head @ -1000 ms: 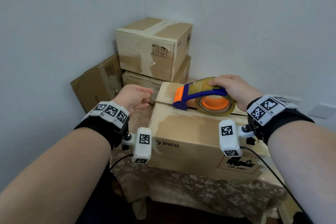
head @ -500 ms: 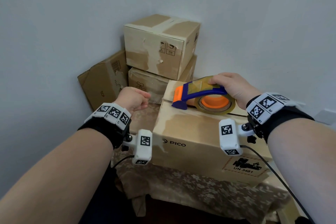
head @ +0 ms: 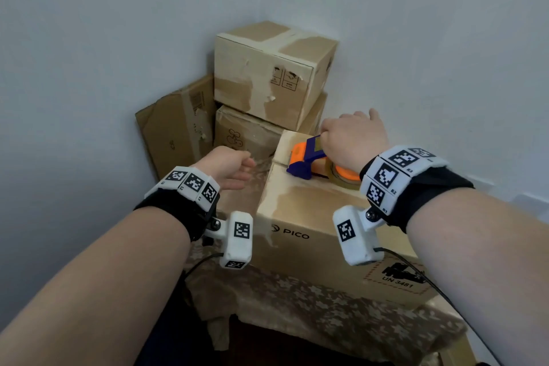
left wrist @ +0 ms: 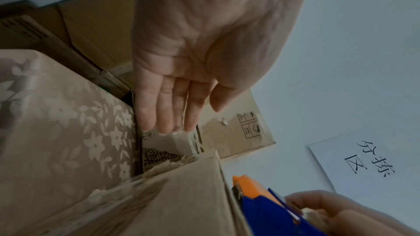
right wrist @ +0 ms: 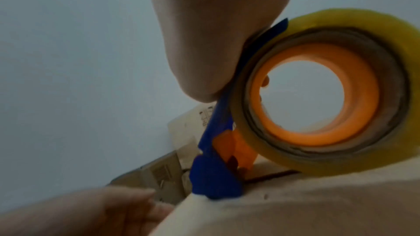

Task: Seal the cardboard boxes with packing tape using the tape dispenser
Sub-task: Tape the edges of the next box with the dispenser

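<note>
Right hand (head: 353,140) clamped over the tape dispenser (head: 309,159), pressing it onto the top of the PICO box (head: 300,217) on the bench (head: 297,300). Dispenser's long axis along the top seam (right wrist: 270,179), blue nose pointing left at the box's left edge, roll trailing right. Left hand (head: 228,168) nearer that edge, fingers relaxed and apart, holding nothing, just beside the box's left side.

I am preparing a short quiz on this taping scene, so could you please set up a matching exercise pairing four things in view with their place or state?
Things:
1. tape dispenser
2. left hand
3. PICO box
4. white sheet

Places or states:
A. on the patterned cloth
B. on the wall
C. gripped by the right hand
D. open, holding nothing

Pairs: 1-C, 2-D, 3-A, 4-B
</note>
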### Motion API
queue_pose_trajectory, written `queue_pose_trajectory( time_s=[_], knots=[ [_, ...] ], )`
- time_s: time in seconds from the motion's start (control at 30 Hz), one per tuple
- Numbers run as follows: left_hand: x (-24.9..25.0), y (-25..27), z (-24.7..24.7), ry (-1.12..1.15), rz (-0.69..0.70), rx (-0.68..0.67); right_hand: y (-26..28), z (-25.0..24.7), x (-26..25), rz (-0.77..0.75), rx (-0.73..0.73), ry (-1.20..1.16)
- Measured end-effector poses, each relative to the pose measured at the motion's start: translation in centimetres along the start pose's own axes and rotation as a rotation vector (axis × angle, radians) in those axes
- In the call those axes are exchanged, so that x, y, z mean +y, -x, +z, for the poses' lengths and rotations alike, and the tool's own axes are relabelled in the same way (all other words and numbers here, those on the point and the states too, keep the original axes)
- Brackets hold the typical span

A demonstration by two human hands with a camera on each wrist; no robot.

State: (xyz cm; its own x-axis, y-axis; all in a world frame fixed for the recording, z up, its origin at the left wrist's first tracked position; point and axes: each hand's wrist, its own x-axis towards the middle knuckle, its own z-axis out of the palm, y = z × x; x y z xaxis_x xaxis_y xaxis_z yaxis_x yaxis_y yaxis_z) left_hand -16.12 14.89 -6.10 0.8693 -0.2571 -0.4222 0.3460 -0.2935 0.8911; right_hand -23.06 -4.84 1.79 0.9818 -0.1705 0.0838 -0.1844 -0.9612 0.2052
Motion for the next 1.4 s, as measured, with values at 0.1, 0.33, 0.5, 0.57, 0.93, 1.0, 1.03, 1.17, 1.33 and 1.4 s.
queue_pose_trajectory(
  time_s=[0.1,0.33,0.5,0.57,0.93,1.0,1.03,1.17,1.33,1.4],
  knots=[
    [-0.4,0.0,-0.7,0.005,-0.019,-0.061,0.1,0.5,-1.4,-0.093,-0.001,0.176],
    [-1.6,-0.4,-2.1,0.087,-0.028,-0.208,0.2,0.5,-3.7,-0.281,-0.176,0.263],
    [-2.9,-1.4,-3.0,0.092,-0.002,-0.168,-0.5,0.2,-4.8,-0.365,-0.311,0.350],
    [-3.6,-1.9,-3.5,0.144,-0.010,-0.198,-0.7,0.2,-5.0,-0.369,-0.331,0.359],
    [-3.4,-2.4,-1.4,0.275,0.006,-0.359,-0.8,0.1,-6.1,-0.306,-0.390,0.388],
    [-2.8,-2.3,-1.0,0.276,0.016,-0.373,-0.9,0.1,-6.4,-0.298,-0.407,0.402],
    [-2.6,-2.1,-0.8,0.271,0.017,-0.379,-0.9,0.1,-6.5,-0.293,-0.417,0.409],
    [-2.2,-2.1,-0.6,0.249,0.022,-0.379,-1.2,0.1,-7.0,-0.286,-0.442,0.420],
    [-2.1,-1.6,-0.5,0.236,0.045,-0.478,-1.5,0.4,-7.4,-0.289,-0.434,0.424],
    [-2.1,-1.6,-0.2,0.224,0.059,-0.531,-1.5,0.6,-7.4,-0.294,-0.427,0.422]
  ],
)
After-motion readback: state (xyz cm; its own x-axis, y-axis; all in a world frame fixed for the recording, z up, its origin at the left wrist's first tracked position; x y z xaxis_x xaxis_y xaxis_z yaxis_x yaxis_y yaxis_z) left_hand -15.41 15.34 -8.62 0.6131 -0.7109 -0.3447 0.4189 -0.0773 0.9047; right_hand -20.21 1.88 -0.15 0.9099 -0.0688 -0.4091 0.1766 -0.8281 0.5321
